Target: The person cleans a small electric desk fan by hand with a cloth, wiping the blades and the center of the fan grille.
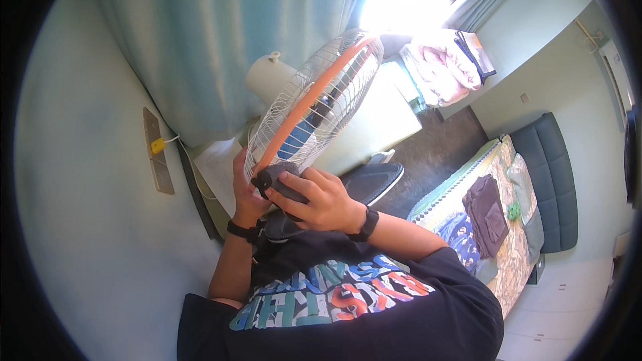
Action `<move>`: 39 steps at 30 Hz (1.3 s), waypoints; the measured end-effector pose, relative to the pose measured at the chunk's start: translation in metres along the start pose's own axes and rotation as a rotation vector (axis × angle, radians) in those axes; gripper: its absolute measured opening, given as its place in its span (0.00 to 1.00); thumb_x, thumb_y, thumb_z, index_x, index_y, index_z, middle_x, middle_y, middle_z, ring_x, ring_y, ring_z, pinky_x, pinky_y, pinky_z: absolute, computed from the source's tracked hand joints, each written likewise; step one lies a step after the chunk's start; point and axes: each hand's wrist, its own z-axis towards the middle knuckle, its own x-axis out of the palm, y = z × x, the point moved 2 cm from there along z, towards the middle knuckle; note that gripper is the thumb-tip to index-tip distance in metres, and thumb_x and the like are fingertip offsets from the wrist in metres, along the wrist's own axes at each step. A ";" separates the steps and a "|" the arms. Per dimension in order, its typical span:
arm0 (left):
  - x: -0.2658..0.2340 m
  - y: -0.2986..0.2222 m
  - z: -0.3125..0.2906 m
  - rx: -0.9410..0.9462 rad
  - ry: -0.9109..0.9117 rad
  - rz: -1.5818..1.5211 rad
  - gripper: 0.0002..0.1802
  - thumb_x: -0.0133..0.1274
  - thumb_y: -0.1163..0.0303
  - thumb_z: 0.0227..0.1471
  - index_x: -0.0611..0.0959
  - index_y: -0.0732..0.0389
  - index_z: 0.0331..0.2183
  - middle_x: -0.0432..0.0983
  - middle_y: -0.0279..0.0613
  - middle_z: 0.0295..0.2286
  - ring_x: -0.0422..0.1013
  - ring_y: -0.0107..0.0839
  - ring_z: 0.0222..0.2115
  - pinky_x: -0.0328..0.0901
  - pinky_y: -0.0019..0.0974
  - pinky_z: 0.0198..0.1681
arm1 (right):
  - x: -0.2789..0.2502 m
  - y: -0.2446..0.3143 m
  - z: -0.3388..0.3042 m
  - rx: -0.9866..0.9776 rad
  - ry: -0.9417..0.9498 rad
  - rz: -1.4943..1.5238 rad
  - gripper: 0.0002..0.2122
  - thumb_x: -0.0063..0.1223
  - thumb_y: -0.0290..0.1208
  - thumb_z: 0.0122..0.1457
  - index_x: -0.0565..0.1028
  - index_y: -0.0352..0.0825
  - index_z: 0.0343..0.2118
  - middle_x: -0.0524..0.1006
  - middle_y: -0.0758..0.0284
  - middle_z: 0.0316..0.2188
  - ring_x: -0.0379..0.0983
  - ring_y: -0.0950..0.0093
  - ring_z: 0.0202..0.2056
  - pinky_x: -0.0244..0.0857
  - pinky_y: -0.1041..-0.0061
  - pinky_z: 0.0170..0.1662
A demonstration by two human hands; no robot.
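Left hand point(246, 190) first: it was closed on the lower edge of the fan point(303, 105), its fingertips partly hidden by the wire cage. Right hand point(319, 199), just beside it, had a dark grey cloth point(289, 186) bunched under its fingers, thumb tucked in close, right up against that same lower rim! And the fan, where was it? Up in front of the chest, tilted over, its orange band slanting from the hands toward the bright window point(418, 3), its white housing point(267, 79) showing behind the cage. Each wrist wore a black band. Over on the left, a yellow plug point(158, 146) sat in the wall socket, near the blue-green curtain point(234, 33). Beyond the fan came a pale table point(391, 110), with a black chair point(374, 184) near it. Far right, the bed point(511, 274) carried brown clothing point(485, 214) and blue patterned fabric point(459, 235), the dark headboard point(548, 180) behind them.
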 end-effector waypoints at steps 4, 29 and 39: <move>0.004 0.004 -0.003 0.042 -0.027 0.092 0.47 0.66 0.72 0.47 0.57 0.66 0.61 0.65 0.49 0.53 0.68 0.38 0.52 0.66 0.40 0.55 | 0.002 0.000 -0.004 0.003 -0.025 0.008 0.26 0.58 0.35 0.39 0.78 0.42 0.48 0.70 0.63 0.49 0.67 0.69 0.33 0.69 0.72 0.37; 0.002 0.005 -0.011 -0.145 -0.228 0.123 0.44 0.70 0.67 0.41 0.66 0.68 0.56 0.69 0.46 0.49 0.68 0.35 0.50 0.63 0.37 0.56 | 0.000 -0.002 -0.015 0.068 -0.014 0.064 0.26 0.57 0.33 0.38 0.79 0.38 0.47 0.71 0.61 0.49 0.67 0.71 0.31 0.69 0.74 0.35; -0.023 0.009 -0.009 -0.326 0.126 0.082 0.51 0.67 0.80 0.40 0.55 0.65 0.60 0.76 0.50 0.45 0.74 0.39 0.47 0.68 0.40 0.52 | 0.000 0.003 -0.022 0.073 0.011 0.135 0.21 0.56 0.30 0.42 0.80 0.38 0.44 0.72 0.61 0.47 0.68 0.71 0.29 0.69 0.75 0.32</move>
